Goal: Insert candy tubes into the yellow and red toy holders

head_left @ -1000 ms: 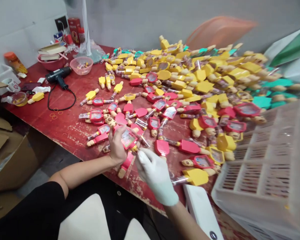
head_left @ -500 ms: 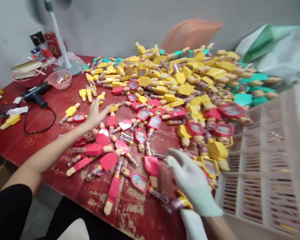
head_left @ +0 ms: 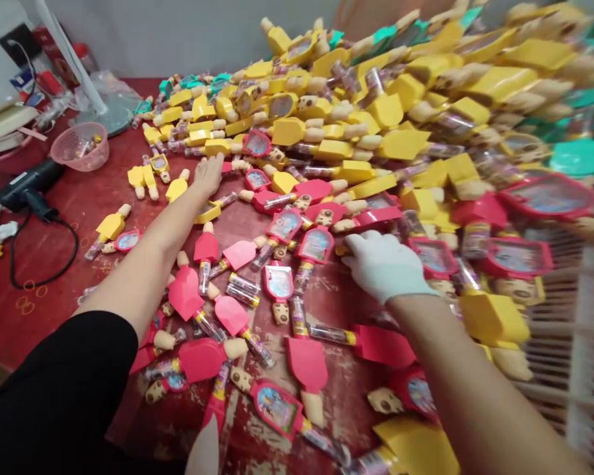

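My bare left hand (head_left: 209, 175) reaches to the near edge of the heap, fingers bent together beside a yellow paddle-shaped toy (head_left: 218, 146) and a small red-pink one; its grip is partly hidden. My right hand (head_left: 383, 267), in a white glove, has its fingers closed at the yellow end of a small tube (head_left: 344, 250), mostly covered by the glove. Around the hands lie pink toys with beige animal-head ends, such as one with a picture window (head_left: 278, 282), and clear patterned tubes (head_left: 242, 289). A plain pink toy (head_left: 307, 363) lies nearer me.
A big heap of yellow toys (head_left: 391, 109) covers the back, with green ones among them. A white slatted crate (head_left: 581, 343) stands at the right. On the left are a black heat gun (head_left: 34, 191), a pink basket (head_left: 82, 155) and a fan stand (head_left: 103, 112).
My view has moved closer to the heap. My left hand has gone further in, from the yellow toys to the heap's edge. My right hand has moved forward and its fingers have closed on a tube.
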`<state>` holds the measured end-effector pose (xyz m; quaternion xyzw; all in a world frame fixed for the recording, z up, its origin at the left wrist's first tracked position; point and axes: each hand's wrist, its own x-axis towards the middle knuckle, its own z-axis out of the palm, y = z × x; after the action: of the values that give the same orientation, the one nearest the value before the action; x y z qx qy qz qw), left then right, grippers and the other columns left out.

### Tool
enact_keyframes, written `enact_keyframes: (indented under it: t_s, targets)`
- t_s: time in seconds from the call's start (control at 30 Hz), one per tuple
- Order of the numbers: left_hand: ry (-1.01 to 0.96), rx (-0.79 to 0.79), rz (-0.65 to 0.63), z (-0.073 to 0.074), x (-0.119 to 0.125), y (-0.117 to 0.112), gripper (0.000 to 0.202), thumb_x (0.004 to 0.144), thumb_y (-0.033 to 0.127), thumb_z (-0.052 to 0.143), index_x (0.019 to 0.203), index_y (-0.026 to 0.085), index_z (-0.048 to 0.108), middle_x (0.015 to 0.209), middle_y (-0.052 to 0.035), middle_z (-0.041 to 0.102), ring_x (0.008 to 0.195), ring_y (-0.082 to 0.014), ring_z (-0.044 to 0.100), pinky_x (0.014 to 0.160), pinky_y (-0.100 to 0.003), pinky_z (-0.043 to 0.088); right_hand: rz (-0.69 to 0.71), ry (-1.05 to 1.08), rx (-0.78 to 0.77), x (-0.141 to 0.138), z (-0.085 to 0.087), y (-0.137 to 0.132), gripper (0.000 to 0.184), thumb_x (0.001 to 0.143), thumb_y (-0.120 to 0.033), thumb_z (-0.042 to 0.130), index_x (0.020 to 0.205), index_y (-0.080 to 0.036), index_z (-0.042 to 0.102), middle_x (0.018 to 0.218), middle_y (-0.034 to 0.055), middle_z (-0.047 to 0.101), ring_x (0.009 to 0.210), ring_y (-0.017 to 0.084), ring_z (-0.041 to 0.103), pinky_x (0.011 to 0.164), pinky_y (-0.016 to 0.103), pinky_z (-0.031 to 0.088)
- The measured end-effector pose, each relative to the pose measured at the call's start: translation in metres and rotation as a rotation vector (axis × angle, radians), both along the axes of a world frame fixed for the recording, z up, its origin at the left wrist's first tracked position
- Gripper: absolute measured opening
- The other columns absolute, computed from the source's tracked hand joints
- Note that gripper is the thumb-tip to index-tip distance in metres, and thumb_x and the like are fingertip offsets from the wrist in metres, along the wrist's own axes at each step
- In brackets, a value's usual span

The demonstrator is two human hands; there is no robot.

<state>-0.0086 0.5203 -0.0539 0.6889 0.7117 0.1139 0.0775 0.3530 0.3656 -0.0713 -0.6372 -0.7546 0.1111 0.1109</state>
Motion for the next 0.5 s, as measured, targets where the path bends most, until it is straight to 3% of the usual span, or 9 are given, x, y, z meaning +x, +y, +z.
enact_keyframes:
  t_s: [0.1, 0.17, 0.27, 0.4, 0.5]
  targets:
    - [-0.336, 0.066, 0.000, 0.016, 0.001, -0.036, 0.049, 0.088, 0.020, 0.066, 0.134, 0.011, 0.054, 0.134, -0.0172, 0.064, 0.130, -0.0326, 0.056, 0.112, -0.047, 0.041, -0.025, 0.245, 0.019, -0.009, 0.020, -0.042, 0.020, 0.090, -0.038, 0.054, 0.101, -0.021, 0.055, 0.096, 0.0126, 0.063, 0.083, 0.024, 0.058, 0.078, 0.043, 0.046]
    - [-0.814, 0.086, -0.015, 0.033, 0.011, -0.077, 0.041, 0.084, 0.024, 0.071, 0.122, 0.013, 0.060, 0.122, -0.0123, 0.070, 0.118, -0.0275, 0.064, 0.106, -0.043, 0.049, 0.014, 0.541, -0.015, -0.022, 0.042, -0.079, 0.032, 0.096, -0.049, 0.046, 0.114, -0.022, 0.051, 0.105, 0.0125, 0.065, 0.090, 0.023, 0.062, 0.082, 0.041, 0.050]
    - [-1.532, -0.103, 0.031, 0.059, 0.036, -0.160, 0.026, 0.082, 0.029, 0.070, 0.102, 0.014, 0.064, 0.099, -0.0074, 0.075, 0.098, -0.0227, 0.073, 0.095, -0.040, 0.057, 0.113, 0.877, -0.105, -0.054, 0.069, -0.137, 0.043, 0.095, -0.058, 0.052, 0.118, -0.022, 0.051, 0.113, 0.0123, 0.066, 0.100, 0.024, 0.065, 0.088, 0.041, 0.053]
    - [-1.994, -0.298, 0.210, 0.084, 0.066, -0.275, 0.019, 0.082, 0.032, 0.073, 0.087, 0.016, 0.066, 0.083, -0.0038, 0.074, 0.086, -0.0199, 0.074, 0.087, -0.035, 0.060, 0.139, 0.762, -0.005, -0.097, 0.080, -0.204, 0.044, 0.095, -0.058, 0.052, 0.117, -0.021, 0.056, 0.103, 0.0090, 0.068, 0.092, 0.023, 0.067, 0.082, 0.037, 0.054]
    - [-2.176, -0.301, 0.386, 0.097, 0.079, -0.333, 0.019, 0.085, 0.034, 0.071, 0.082, 0.016, 0.066, 0.079, -0.0036, 0.072, 0.085, -0.0194, 0.074, 0.087, -0.034, 0.060, 0.154, 0.498, 0.099, -0.117, 0.082, -0.245, 0.038, 0.099, -0.051, 0.048, 0.120, -0.021, 0.058, 0.090, 0.0058, 0.070, 0.074, 0.019, 0.066, 0.068, 0.031, 0.051]
